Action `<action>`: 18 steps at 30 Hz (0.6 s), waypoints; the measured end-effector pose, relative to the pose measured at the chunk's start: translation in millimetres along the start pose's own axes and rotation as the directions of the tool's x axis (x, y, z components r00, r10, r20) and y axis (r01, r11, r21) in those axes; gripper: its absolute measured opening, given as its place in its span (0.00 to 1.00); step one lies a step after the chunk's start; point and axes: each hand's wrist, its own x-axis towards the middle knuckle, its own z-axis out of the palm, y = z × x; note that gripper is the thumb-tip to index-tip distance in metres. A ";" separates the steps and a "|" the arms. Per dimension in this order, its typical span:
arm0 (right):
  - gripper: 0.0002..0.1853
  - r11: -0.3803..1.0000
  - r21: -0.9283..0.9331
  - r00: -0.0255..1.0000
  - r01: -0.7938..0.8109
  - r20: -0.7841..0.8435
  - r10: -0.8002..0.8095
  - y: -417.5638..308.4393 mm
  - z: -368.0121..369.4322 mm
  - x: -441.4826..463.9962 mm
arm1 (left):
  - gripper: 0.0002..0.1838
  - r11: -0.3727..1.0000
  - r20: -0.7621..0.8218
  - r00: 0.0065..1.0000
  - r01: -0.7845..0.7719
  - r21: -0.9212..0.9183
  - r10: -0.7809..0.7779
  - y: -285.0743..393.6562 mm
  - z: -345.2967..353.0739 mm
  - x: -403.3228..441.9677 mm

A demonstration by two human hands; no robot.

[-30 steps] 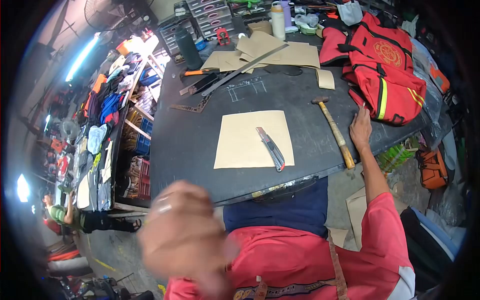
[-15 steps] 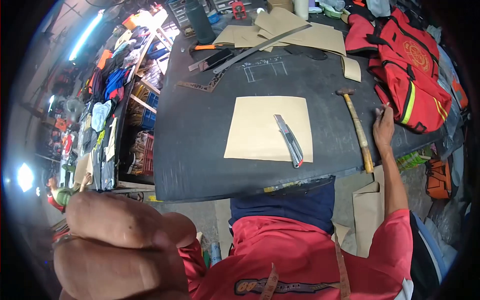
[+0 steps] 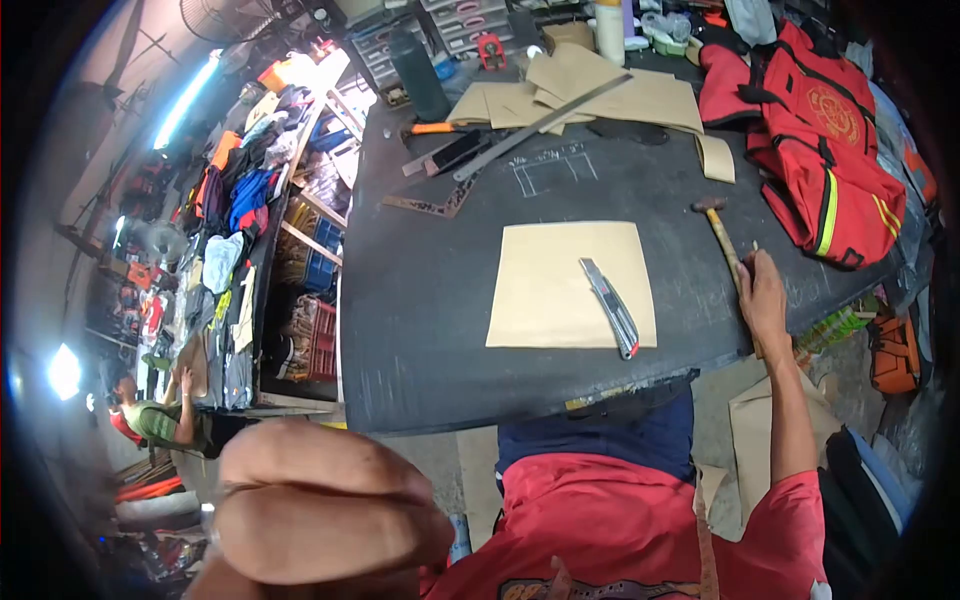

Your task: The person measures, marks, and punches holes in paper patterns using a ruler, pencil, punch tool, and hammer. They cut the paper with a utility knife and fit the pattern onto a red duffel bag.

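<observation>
My left hand [image 3: 320, 505] is large and blurred, close to the camera at the lower left. Its fingers are curled together, and anything inside them is hidden. Over the handle of a hammer [image 3: 722, 232] rests my right hand [image 3: 764, 300], at the right of the black table [image 3: 420, 330]. Its fingers are bent, with a small pale tip showing at them; I cannot make out what it is. A tan sheet [image 3: 535, 290] lies flat near the table's middle. On the sheet's right part lies a utility knife [image 3: 610, 308] with its blade out.
Behind the sheet lie a metal ruler [image 3: 540, 128], a carpenter's square [image 3: 440, 203], an orange-handled tool [image 3: 428, 128] and more tan sheets [image 3: 650, 98]. A red bag [image 3: 830, 150] occupies the far right. Another person [image 3: 160, 415] is at the left beside cluttered shelves.
My right hand has moved left from beside the red bag onto the hammer handle. My left hand has shifted right and down in view. The whole view has also turned slightly.
</observation>
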 end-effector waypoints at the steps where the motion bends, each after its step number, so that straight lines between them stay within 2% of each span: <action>1: 0.14 1.000 0.009 1.000 -0.010 0.011 0.010 -7.6 -3.7 -2.3 | 0.27 0.997 -0.007 0.997 -0.076 -0.014 0.075 -11.1 -0.1 -13.7; 3: 0.14 0.999 0.004 0.997 -0.051 0.054 0.050 -26.2 -11.7 -5.5 | 0.27 0.895 -0.262 0.950 -0.257 -0.363 0.167 -23.5 20.3 -9.9; 4: 0.15 1.000 0.002 0.999 -0.002 0.038 0.002 -20.8 -8.2 -6.7 | 0.27 0.897 -0.269 0.947 -0.267 -0.351 0.177 -34.2 29.6 -9.6; 5: 0.15 0.999 -0.002 0.999 0.040 0.034 -0.040 -13.1 -3.6 -8.9 | 0.25 0.939 -0.269 0.954 -0.205 -0.277 0.129 -47.1 40.3 -11.5; 6: 0.15 0.999 0.009 0.999 0.044 0.011 -0.044 -5.9 1.5 -9.5 | 0.28 0.969 -0.269 0.960 -0.139 -0.205 0.081 -62.1 51.4 -13.2; 8: 0.15 0.999 0.037 1.000 0.005 0.019 -0.006 -6.5 -3.3 -6.3 | 0.42 0.998 -0.268 0.963 0.002 -0.066 -0.019 -91.0 73.2 -14.1; 9: 0.15 0.997 0.066 0.999 -0.027 0.021 0.025 -6.4 -6.3 -5.2 | 0.37 0.984 -0.187 0.972 0.121 -0.129 -0.144 -109.1 80.3 -4.0; 11: 0.14 1.000 0.006 1.000 -0.029 0.007 0.029 8.3 -12.4 -2.3 | 0.34 0.928 -0.044 0.927 0.370 -0.052 -0.372 -165.0 113.2 -12.3; 13: 0.14 0.998 0.006 0.997 -0.063 0.036 0.063 33.8 -20.4 2.8 | 0.33 0.849 0.051 0.859 0.493 0.188 -0.510 -211.3 144.4 -30.6; 15: 0.14 0.998 -0.008 0.997 -0.069 0.031 0.069 56.4 -28.3 6.5 | 0.32 0.867 -0.029 0.904 0.417 0.273 -0.426 -249.6 178.1 -60.1; 18: 0.15 0.992 -0.067 0.994 -0.110 0.011 0.111 79.2 -36.0 14.2 | 0.28 0.890 -0.015 0.900 0.432 0.147 -0.435 -248.5 188.3 -66.5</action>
